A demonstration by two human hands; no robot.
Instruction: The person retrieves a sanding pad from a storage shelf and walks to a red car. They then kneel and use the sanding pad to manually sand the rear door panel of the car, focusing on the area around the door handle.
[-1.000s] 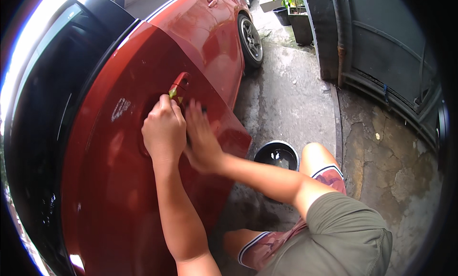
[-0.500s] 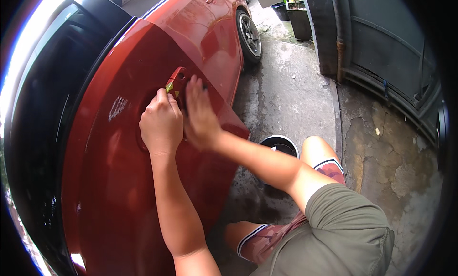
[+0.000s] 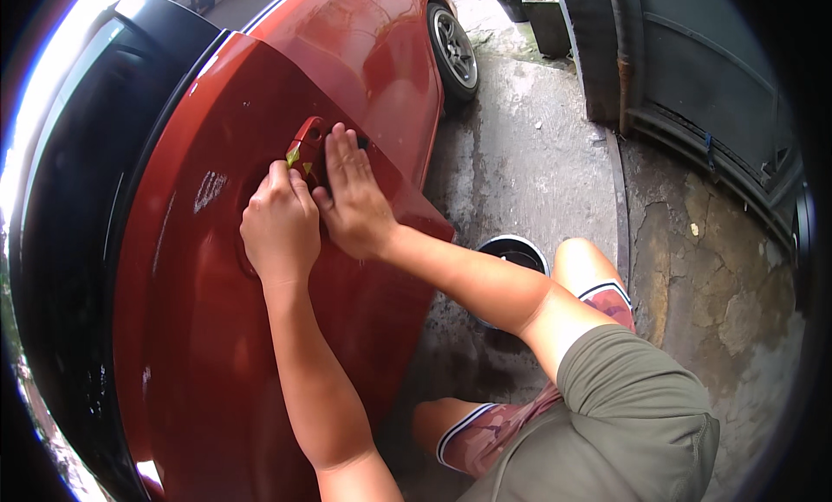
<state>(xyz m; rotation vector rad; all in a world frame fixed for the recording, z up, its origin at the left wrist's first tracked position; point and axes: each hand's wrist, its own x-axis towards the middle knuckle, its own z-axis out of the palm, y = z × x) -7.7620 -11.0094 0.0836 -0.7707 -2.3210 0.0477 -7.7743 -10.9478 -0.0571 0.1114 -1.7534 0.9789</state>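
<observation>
The red car door (image 3: 347, 329) stands swung out in front of me, its dark window along the left. My left hand (image 3: 282, 220) is closed around the red door handle (image 3: 306, 134), hiding its lower part. A round lock hole shows at the handle's upper end, and small yellow-green patches, whose nature I cannot make out, show beside my left fingertips. Just right of the handle, my right hand (image 3: 360, 203) lies against the door with its fingers stretched out. A whitish scuff (image 3: 209, 190) marks the paint to the left of my left hand.
Beyond the door runs the red car body with a rear wheel (image 3: 455, 51). A dark bucket (image 3: 518, 252) stands on the concrete by my knee, partly behind my right forearm. A grey metal gate (image 3: 711, 68) rises at the right, with planters (image 3: 550, 34) at the far end.
My right hand, blurred before, now rests clear and flat beside the handle. The whole door area with my left hand sits slightly further left in view; the left grip is unchanged.
</observation>
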